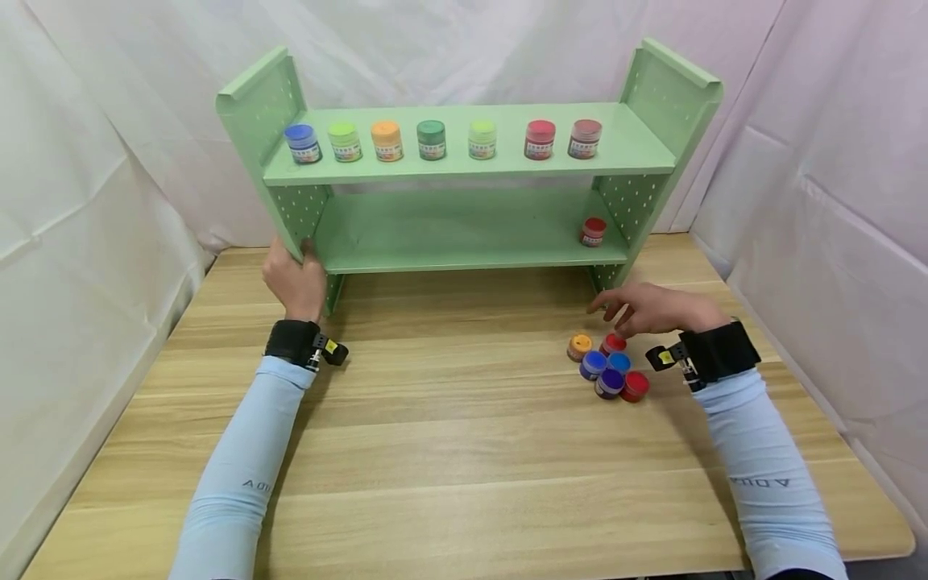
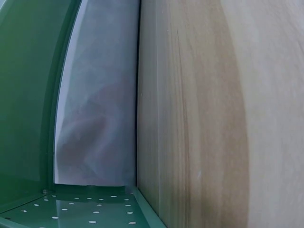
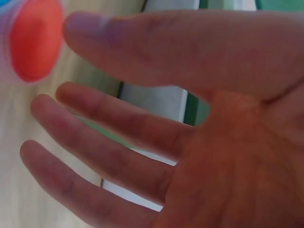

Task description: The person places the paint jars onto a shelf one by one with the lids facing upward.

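My left hand (image 1: 296,278) grips the lower left side panel of a green two-tier shelf (image 1: 464,229), thumb on the inner face. In the left wrist view that hand is out of sight; the perforated panel (image 2: 80,213) shows at the bottom. Over a cluster of small paint jars at the right hovers my right hand (image 1: 656,310), fingers spread and slightly bent. Its thumb tip is right at the lid of a red jar (image 1: 613,345), seen in the right wrist view as a bright red lid (image 3: 37,40). Nothing lies between thumb and fingers.
Around that red jar stand an orange jar (image 1: 580,346), blue jars (image 1: 593,366), a purple jar (image 1: 609,384) and another red jar (image 1: 635,387). Several coloured jars line the upper tier (image 1: 507,167). One dark red jar (image 1: 593,232) stands at the lower tier's right end.
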### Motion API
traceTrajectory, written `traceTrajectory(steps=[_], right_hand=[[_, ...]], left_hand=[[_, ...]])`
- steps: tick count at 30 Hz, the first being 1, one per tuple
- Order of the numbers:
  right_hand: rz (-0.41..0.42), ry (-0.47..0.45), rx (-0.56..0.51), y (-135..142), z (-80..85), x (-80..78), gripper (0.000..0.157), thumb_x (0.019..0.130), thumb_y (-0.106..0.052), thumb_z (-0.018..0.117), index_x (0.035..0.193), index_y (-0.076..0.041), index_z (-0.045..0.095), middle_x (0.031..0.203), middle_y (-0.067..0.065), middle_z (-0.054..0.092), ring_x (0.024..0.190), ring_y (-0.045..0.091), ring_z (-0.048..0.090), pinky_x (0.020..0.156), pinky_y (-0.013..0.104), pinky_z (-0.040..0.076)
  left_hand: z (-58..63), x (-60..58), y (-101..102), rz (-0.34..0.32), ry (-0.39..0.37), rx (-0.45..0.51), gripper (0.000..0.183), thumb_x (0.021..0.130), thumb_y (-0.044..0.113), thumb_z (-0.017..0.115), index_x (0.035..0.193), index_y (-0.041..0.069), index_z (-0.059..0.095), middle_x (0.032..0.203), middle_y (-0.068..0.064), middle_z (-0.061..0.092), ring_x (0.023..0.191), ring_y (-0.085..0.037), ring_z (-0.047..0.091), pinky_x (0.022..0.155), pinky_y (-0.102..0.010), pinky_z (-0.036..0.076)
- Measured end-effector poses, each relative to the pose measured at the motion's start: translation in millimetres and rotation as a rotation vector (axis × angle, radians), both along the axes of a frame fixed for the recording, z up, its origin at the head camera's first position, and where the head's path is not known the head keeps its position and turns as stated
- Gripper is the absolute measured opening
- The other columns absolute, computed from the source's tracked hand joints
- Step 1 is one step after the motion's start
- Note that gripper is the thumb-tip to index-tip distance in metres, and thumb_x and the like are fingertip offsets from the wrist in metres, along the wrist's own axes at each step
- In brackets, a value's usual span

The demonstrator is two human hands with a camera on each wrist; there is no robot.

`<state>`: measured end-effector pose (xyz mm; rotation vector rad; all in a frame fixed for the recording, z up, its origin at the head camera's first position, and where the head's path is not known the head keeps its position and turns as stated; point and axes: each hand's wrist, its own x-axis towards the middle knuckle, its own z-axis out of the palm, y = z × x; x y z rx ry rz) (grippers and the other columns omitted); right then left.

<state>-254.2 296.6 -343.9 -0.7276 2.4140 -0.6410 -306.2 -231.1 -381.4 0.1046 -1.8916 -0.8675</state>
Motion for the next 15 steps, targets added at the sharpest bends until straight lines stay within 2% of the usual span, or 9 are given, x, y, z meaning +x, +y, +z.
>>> traceTrajectory(steps=[7,15], right_hand=[[0.039,-0.039,0.052,-1.8,-9.2,-3.5,0.046,0.081,0.001,0.065,0.126,-0.004,0.055,0.109,0.018,0.061,0.098,0.028,0.058,0.08,0.039,0.049],[0.057,-0.079,0.055,-2.6,-6.6,-3.3,0.046,0.079,0.005,0.063,0.124,-0.003,0.056,0.105,0.013,0.061,0.094,0.025,0.058,0.078,0.036,0.049]], left_hand=[[-2.3,-1.6,-1.1,-0.006,-0.006,0.004,0.024,0.087,0.007,0.059,0.11,0.004,0.068,0.105,-0.008,0.068,0.098,-0.019,0.062,0.085,-0.033,0.046],[-3.5,-1.3,-2.4,-0.01,0.007,0.014,0.026,0.086,0.005,0.059,0.11,0.004,0.068,0.105,-0.008,0.068,0.099,-0.018,0.062,0.087,-0.031,0.044]])
